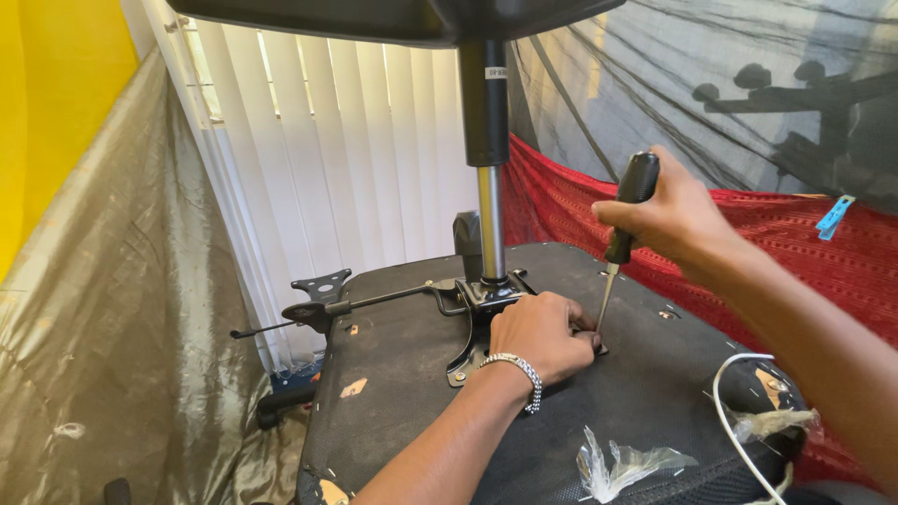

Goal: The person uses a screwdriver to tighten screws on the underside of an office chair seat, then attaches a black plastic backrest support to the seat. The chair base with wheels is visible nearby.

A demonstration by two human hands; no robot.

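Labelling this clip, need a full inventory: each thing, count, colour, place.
Upturned padded office chair seat: 1, black, centre, underside up.
Metal seat mechanism plate: 1, black, bolted at seat centre.
Gas lift cylinder: 1, black with silver rod, upright from the plate.
Adjustment lever rod: 1, black, sticking out left of the plate.
Black-handled screwdriver: 1, tip down at the plate edge.
Vertical blinds: white, behind.
Woven cloth: 1, red, right.
Clothes peg: 1, blue, on the red cloth.
White cable: 1, lower right.
Clear plastic scraps: on the seat, near edge.
Left hand: on the plate, silver bracelet on wrist.
Right hand: gripping the screwdriver handle.
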